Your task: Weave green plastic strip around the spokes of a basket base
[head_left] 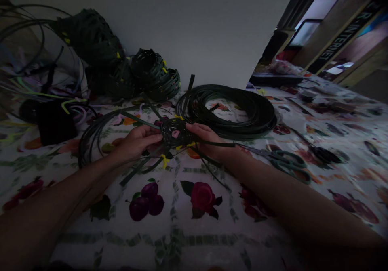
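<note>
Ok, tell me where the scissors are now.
In the head view, the scissors lie right of centre on the tablecloth, between the right forearm and the big dark coil.

Tablecloth: printed fruits and flowers are decorating it.
Wall: pale, it is standing behind.
Light: it is looking dim.
</note>
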### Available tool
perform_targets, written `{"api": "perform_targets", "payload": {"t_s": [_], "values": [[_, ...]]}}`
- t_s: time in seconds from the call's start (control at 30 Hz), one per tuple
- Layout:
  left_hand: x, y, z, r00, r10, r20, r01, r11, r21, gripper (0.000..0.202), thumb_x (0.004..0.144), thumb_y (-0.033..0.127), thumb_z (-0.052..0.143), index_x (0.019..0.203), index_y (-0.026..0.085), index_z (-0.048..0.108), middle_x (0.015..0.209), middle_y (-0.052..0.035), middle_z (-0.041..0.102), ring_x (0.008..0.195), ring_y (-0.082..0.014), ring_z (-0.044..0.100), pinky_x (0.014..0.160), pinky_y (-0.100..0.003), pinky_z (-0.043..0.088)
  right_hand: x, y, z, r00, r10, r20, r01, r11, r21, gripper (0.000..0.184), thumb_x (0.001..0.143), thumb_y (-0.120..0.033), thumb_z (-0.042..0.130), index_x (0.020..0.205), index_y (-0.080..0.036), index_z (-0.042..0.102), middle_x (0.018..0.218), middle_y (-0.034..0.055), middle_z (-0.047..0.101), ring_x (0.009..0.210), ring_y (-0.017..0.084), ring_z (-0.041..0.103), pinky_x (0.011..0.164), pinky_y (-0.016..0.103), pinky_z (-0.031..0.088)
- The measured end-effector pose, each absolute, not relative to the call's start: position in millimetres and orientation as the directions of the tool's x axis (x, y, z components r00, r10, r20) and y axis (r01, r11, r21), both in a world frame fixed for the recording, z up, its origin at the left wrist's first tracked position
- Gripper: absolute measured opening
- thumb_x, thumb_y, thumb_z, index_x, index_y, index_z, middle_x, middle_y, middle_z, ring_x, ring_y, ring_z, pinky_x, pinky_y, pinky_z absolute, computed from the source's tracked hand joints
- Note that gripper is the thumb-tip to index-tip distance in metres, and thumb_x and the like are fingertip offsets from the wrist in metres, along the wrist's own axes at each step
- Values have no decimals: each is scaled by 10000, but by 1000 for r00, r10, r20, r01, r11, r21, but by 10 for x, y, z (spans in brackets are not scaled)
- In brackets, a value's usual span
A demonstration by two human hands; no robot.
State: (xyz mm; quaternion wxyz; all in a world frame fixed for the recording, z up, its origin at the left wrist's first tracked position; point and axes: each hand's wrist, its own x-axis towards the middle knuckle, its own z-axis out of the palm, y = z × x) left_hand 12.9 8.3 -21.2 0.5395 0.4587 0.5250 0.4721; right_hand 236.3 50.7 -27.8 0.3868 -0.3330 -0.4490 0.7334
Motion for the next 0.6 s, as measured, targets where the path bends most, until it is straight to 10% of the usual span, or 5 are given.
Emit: {"api": "perform_targets", "payload": {"t_s": [0.6], "values": [[199, 35, -117, 39, 980, -195, -44, 197, 979, 318, 677, 324, 829, 870, 156, 640, 741, -21, 683, 648, -167, 659, 597, -271, 537, 2247, 337, -206, -457, 871, -178, -238, -313, -919, 158, 733, -226, 740, 835, -171, 632, 688, -7, 672, 638, 135, 620, 650, 266, 544]]}}
